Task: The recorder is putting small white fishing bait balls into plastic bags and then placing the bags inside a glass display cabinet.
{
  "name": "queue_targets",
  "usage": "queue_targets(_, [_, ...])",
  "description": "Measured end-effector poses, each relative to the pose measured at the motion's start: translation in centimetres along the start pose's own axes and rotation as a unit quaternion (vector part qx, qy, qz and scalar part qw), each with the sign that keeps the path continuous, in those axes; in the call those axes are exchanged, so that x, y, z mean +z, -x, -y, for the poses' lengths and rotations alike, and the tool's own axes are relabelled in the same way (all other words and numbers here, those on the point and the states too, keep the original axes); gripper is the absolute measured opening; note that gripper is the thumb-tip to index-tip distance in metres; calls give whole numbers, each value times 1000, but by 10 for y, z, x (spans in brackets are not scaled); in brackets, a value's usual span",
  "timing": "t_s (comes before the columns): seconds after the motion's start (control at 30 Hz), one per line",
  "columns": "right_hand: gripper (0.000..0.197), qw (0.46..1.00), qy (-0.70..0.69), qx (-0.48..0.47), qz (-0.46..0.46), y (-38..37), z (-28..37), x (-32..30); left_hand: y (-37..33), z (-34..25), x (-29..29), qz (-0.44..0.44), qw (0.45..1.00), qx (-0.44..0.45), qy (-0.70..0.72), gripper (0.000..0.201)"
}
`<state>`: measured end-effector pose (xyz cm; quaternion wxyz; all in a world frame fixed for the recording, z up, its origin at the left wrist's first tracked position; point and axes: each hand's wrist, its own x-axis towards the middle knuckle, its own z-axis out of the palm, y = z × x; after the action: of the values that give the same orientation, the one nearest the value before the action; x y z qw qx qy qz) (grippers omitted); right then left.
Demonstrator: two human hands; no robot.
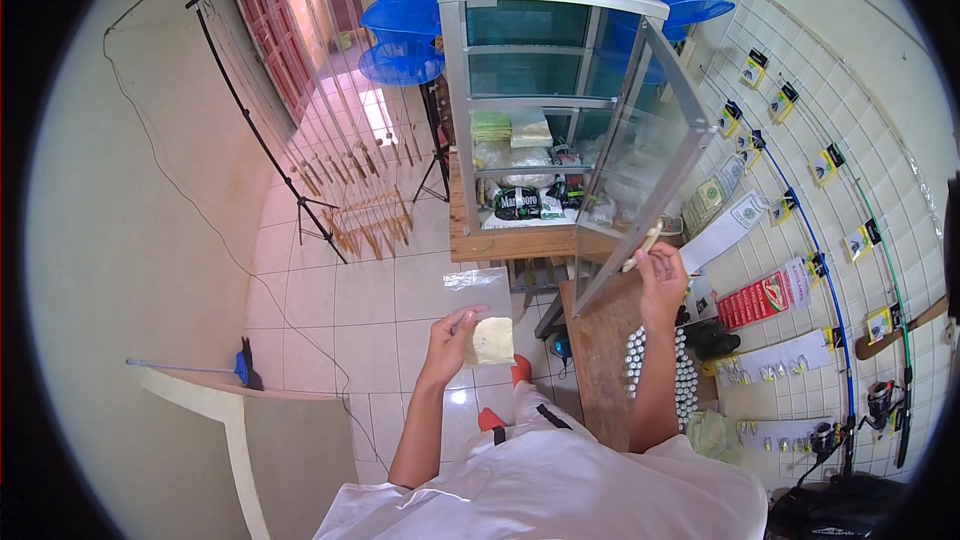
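Observation:
My left hand [450, 342] is closed, thumb and fingers pinching a clear plastic bag [475, 285] with a pale yellow, flat filling [490, 342] in its lower part. My right hand [661, 278] is raised beside the free edge of the open glass door [640, 165]. Its fingers are curled round a narrow cream-coloured piece [645, 243], whose kind I cannot make out. Whether that hand also touches the door frame is unclear. Behind the door stands an aluminium-framed glass cabinet [455, 120], its shelves holding stacked green and white packets [490, 127] and plastic bags [527, 204].
A wooden bench [600, 370] runs along my right, with several small white-capped bottles [660, 380]. Beyond it, a wire grid wall [800, 270] carries packets and fishing rods. Blue mesh nets [402, 20] hang beside the cabinet. A black stand [250, 110] is at the left.

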<state>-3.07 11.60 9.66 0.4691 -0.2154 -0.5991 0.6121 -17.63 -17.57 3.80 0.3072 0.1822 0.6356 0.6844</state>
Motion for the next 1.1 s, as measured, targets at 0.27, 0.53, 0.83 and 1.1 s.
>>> queue_targets(0.27, [12, 991, 26, -44, -121, -14, -12, -42, 22, 0, 1, 4, 1000, 11, -24, 32])
queue_targets(0.53, [16, 975, 12, -6, -223, -11, -8, -48, 32, -5, -3, 1, 1000, 20, -21, 33])
queue_targets(0.83, [14, 997, 7, 72, 5, 60, 16, 22, 30, -4, 1, 27, 999, 26, -7, 34])
queue_targets(1.1, [20, 940, 23, 201, 275, 91, -21, 81, 19, -6, 14, 59, 997, 39, -24, 31])
